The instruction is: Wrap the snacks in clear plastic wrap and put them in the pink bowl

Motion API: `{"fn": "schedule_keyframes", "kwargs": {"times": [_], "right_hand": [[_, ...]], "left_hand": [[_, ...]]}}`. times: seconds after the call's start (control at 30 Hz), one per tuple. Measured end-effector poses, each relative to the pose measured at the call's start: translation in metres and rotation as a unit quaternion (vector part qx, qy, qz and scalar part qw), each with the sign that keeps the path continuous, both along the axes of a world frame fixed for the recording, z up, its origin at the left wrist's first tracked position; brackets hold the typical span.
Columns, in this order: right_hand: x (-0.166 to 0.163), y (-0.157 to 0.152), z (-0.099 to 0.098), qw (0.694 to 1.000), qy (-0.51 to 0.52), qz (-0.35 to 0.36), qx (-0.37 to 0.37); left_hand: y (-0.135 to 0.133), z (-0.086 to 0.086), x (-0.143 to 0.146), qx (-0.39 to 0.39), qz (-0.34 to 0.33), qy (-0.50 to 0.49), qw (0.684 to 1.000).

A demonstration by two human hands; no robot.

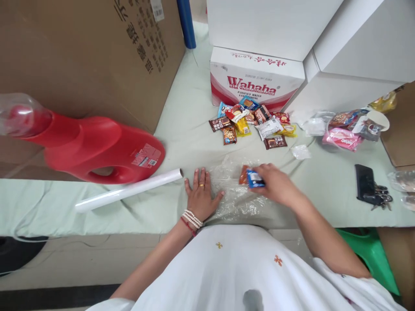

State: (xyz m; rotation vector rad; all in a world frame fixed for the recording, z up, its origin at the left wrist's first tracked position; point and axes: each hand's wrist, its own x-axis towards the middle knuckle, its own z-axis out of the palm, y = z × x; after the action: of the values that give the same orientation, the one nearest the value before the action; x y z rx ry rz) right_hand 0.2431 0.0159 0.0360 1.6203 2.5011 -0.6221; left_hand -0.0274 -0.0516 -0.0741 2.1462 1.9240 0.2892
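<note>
My left hand [201,198] lies flat on the table with fingers spread, at the left edge of a clear plastic bag [227,183]. Over the bag's right part, my right hand [274,183] grips a small blue snack packet [255,178]. Just behind that packet is an orange-brown packet [244,175]; whether it is held too or lies in the bag, I cannot tell. Farther back is a loose pile of small wrapped snacks [241,124], in front of a white and red Wahaba carton [256,82].
A large red jug [106,147] and a white film roll [129,191] lie at the left beside a tall cardboard box [97,56]. At the right are bagged snacks [345,136], a crumpled clear wrapper [301,152], a black case with keys [369,185] and a green stool [372,255].
</note>
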Motion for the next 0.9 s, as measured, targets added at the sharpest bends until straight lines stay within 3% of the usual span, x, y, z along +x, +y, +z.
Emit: {"fn": "schedule_keyframes", "kwargs": {"times": [0.1,0.2,0.27,0.4,0.47,0.57,0.67,0.73,0.83,0.9], "right_hand": [[-0.044,-0.009,-0.026,0.998,-0.054,0.027,-0.022],[-0.051,-0.016,-0.038,0.999,-0.041,0.016,0.001],[-0.038,-0.026,-0.037,0.999,0.028,0.014,0.023],[0.005,-0.067,-0.040,0.982,0.165,0.086,0.012],[0.023,-0.089,-0.050,0.979,0.172,0.110,-0.001],[0.037,-0.109,-0.068,0.983,0.162,0.084,0.006],[0.033,-0.109,-0.073,0.980,0.193,0.049,0.019],[0.018,-0.102,-0.069,0.979,0.199,-0.012,0.041],[-0.015,-0.092,-0.062,0.986,0.124,-0.103,0.046],[-0.034,-0.089,-0.061,0.991,0.075,-0.111,0.016]], "left_hand": [[-0.004,0.002,-0.001,0.013,0.017,-0.008,1.000],[-0.015,0.003,-0.007,0.045,0.024,-0.007,0.999],[-0.022,0.005,-0.013,0.051,-0.030,-0.010,0.998],[-0.023,0.011,-0.031,0.014,-0.229,-0.050,0.972],[-0.017,0.015,-0.041,-0.007,-0.295,-0.070,0.953],[-0.007,0.018,-0.055,-0.041,-0.338,-0.078,0.937],[-0.002,0.020,-0.059,-0.058,-0.338,-0.064,0.937],[-0.002,0.020,-0.054,-0.052,-0.320,-0.056,0.944],[-0.001,0.020,-0.041,-0.037,-0.299,-0.054,0.952],[-0.001,0.018,-0.033,-0.027,-0.273,-0.056,0.960]]}}
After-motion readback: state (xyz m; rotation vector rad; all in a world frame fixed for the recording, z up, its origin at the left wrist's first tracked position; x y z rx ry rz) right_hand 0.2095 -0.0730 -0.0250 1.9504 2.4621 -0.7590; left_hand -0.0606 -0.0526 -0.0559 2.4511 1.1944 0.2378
